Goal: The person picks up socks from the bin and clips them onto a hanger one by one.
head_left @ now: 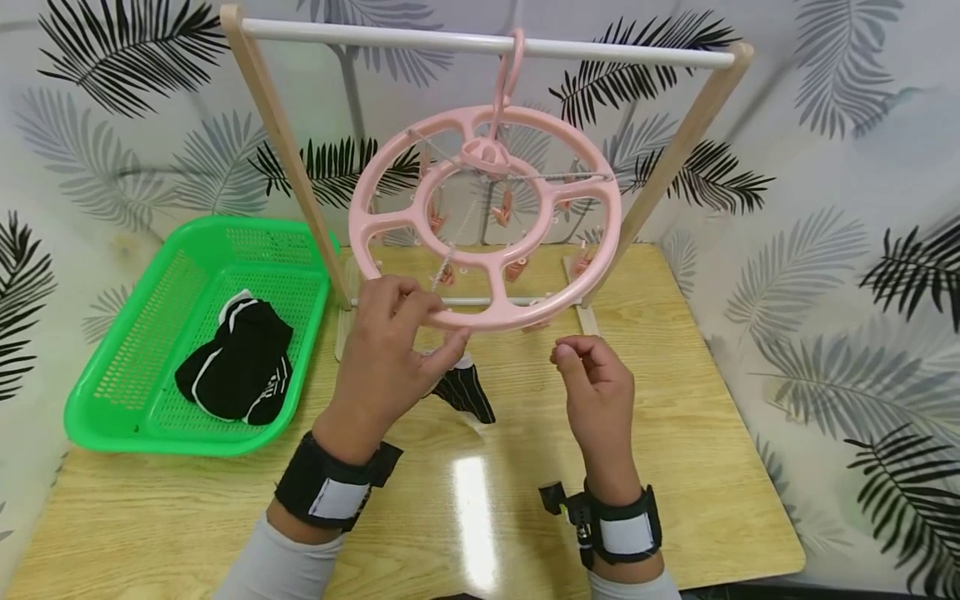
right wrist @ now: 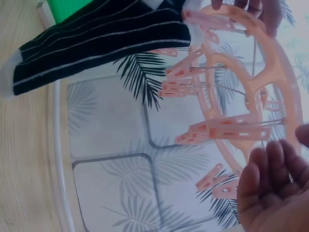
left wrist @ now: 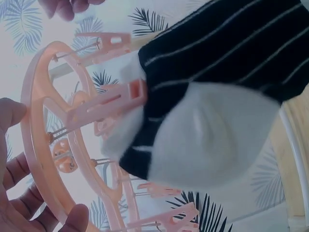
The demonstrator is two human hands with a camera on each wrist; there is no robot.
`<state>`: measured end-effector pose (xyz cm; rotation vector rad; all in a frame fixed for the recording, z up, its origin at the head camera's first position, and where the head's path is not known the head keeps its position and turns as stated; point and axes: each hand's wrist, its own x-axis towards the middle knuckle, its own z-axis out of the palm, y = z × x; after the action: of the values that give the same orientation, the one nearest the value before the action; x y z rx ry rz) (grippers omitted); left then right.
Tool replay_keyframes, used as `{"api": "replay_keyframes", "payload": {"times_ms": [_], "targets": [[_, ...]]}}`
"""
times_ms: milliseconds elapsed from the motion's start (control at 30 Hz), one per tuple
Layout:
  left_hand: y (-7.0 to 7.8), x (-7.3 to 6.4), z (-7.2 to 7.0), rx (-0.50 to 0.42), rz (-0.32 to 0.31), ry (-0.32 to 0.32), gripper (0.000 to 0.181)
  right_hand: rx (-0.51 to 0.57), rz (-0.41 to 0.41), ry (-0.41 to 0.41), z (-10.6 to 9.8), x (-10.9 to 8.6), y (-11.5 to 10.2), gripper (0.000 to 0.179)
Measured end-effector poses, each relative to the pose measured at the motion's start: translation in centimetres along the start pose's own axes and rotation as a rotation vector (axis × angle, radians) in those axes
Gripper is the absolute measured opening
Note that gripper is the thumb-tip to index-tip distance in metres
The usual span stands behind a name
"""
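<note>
My left hand [head_left: 393, 354] grips the pink round hanger [head_left: 498, 315] by the near-left part of its outer rim, thumb beneath and fingers over the top. My right hand [head_left: 600, 387] is free: its fingers bend loosely just beside the rim's near-right side, holding nothing, and the right wrist view shows a pink clip [right wrist: 240, 133] close by them.

The striped sock [head_left: 465, 392], black with thin white lines and white patches, hangs below the rim near my left hand, over the middle of the counter [head_left: 675, 467]. In the left wrist view, a peg [left wrist: 108, 102] on the hanger pinches its white edge.

The hanger's hook goes over the white bar [head_left: 375, 35] of a wooden-posted rack, which stands toward the counter's far edge. By the counter's left edge, reaching toward the far left corner and next to the rack's left post [head_left: 281, 133], sits a green basket [head_left: 81, 417] with black-and-white socks [head_left: 243, 358] heaped inside.
</note>
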<state>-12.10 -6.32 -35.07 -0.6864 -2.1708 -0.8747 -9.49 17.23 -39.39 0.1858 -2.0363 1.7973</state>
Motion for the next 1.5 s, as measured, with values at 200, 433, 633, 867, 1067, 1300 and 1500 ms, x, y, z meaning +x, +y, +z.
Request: {"api": "replay_keyframes", "payload": {"times_ms": [200,433,633,867,1067,1300,1500], "targets": [[-0.4,0.3,-0.5,-0.007,-0.001,-0.013,0.037,-0.023,0.062,-0.131,0.0,2.4,0.9,0.024],[-0.7,0.5,-0.5,0.025,0.019,-0.038,0.047,0.032,0.074,-0.404,0.1,3.7,1.2,0.040],[-1.4,0.8,-0.8,0.048,0.018,-0.047,0.047,0.039,0.060,-0.417,0.4,3.6,0.9,0.018],[-2.3,1.2,-1.5,0.035,0.033,-0.022,0.046,0.100,-0.015,-0.446,1.0,3.2,0.9,0.018],[-2.5,1.3,-1.7,-0.001,0.042,-0.016,0.044,0.079,-0.064,-0.426,1.4,2.9,1.0,0.020],[-3.1,0.4,-2.1,-0.023,0.002,-0.021,0.042,0.053,-0.031,-0.343,2.2,2.3,0.7,0.020],[-6.2,-2.4,-4.4,0.021,-0.205,0.029,0.032,0.040,-0.017,-0.278,2.8,1.8,-1.7,0.018]]}}
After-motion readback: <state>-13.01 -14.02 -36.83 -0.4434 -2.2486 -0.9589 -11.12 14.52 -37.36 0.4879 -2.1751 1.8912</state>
